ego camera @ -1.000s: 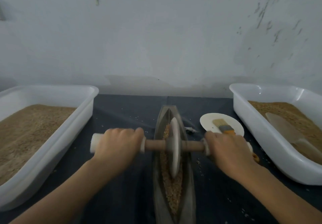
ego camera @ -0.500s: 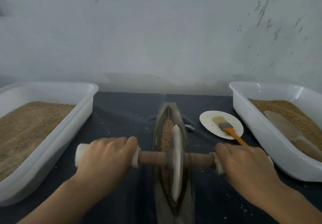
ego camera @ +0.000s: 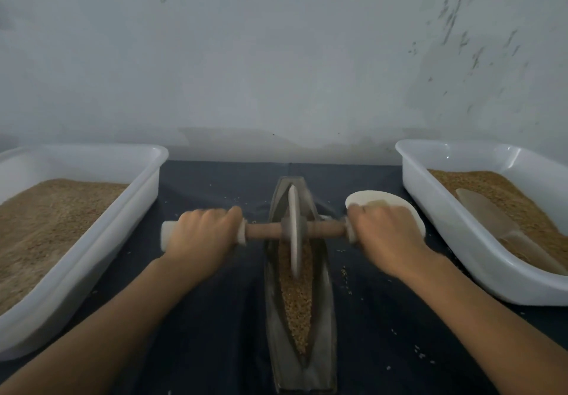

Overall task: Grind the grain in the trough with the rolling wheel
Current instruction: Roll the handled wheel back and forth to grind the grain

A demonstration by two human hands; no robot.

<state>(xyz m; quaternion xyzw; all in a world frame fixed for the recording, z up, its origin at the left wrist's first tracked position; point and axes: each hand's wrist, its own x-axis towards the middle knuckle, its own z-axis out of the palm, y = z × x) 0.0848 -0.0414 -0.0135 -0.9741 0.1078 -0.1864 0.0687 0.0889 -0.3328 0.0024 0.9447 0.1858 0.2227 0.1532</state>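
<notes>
Head view: small white round plate half hidden by right hand; whatever lies on it is blurred. Left hand and right hand both wrap fingers around the wooden axle of the grey stone rolling wheel. Wheel sits at far end of the narrow dark metal trough, brown grain behind it.

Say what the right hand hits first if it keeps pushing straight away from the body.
Likely the small white plate: the right hand, gripping the roller handle, already overlaps its near edge in view. Depth is unclear; the hand may pass above it.
</notes>
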